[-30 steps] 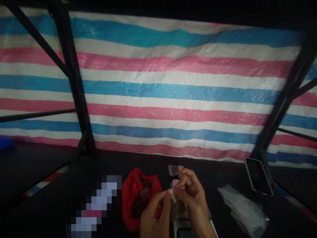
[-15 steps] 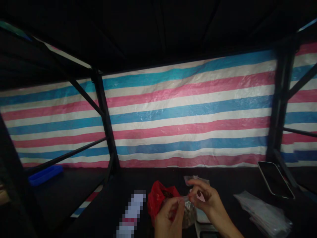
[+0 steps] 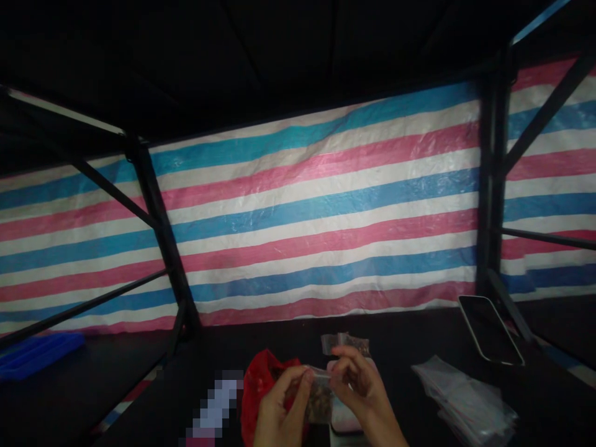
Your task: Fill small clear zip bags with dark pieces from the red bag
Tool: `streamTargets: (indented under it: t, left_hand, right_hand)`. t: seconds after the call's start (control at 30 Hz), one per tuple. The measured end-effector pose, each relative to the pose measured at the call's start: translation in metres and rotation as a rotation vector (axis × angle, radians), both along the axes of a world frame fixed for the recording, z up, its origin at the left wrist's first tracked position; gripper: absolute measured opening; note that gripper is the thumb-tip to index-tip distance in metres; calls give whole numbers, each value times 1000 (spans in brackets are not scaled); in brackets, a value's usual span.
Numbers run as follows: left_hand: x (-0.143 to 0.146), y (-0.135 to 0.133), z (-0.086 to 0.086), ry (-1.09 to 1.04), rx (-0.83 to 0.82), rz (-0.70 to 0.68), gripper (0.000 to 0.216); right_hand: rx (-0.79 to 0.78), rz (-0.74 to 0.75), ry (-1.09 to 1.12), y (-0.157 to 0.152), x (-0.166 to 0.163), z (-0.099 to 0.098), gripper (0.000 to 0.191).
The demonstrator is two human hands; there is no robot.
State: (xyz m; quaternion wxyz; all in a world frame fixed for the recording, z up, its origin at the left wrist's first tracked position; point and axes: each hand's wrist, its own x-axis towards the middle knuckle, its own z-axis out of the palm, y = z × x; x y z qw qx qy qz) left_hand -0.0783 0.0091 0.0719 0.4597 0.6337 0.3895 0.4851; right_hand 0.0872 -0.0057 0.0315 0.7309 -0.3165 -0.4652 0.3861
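A small clear zip bag (image 3: 319,402) with brownish bits in it hangs between my two hands. My left hand (image 3: 284,400) pinches its top edge on the left. At the other end of that edge, my right hand (image 3: 356,385) pinches the bag between thumb and finger. Behind my left hand, partly hidden by it, stands an open red plastic bag (image 3: 255,388). Below my right hand is a small scale (image 3: 343,419) with a pale top, partly covered by the hand. Just beyond my right fingers, filled small zip bags (image 3: 356,343) lie on the black table.
To the right lies a stack of flat clear bags (image 3: 465,400), with a phone (image 3: 491,329) behind it. A blurred-out pale strip (image 3: 216,406) is left of the red bag. A blue tray (image 3: 41,355) sits far left. Dark metal posts (image 3: 162,236) frame a striped sheet (image 3: 326,205).
The view has swung to the right, so things appear further left. My hands still hold the small zip bag, its top edge now stretched straighter between them.
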Motion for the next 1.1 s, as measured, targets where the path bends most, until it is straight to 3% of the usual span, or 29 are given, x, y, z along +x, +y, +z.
streamTargets:
  t: [0.2,0.47,0.57,0.73,0.83,0.93,1.1]
  left_hand:
    - [19,14,-12,62,49,16,50]
    - [53,30,-12,97,40,-118,48]
    - [64,40,-18,71,26,-138,53]
    - [63,41,-29,30,-25,-176,51]
    - [57,32,-35,-17,-71,-220,45]
    - [55,23,-44,-74,-105,-132,50]
    - [57,15,-60,-85,-33,10,54]
  right_hand:
    - [-41,-54,186,0,5,2,46]
    - [-29,-114,193,16,25,3,41]
    - [-55,-67,144,18,34,1,41]
    - [-115,-107,113,19,42,-7,44]
    - [-150,-45,115,15,41,-4,48]
    - [-188,17,151,11,37,3,49]
    - [-259,-40,134,13,42,0,47]
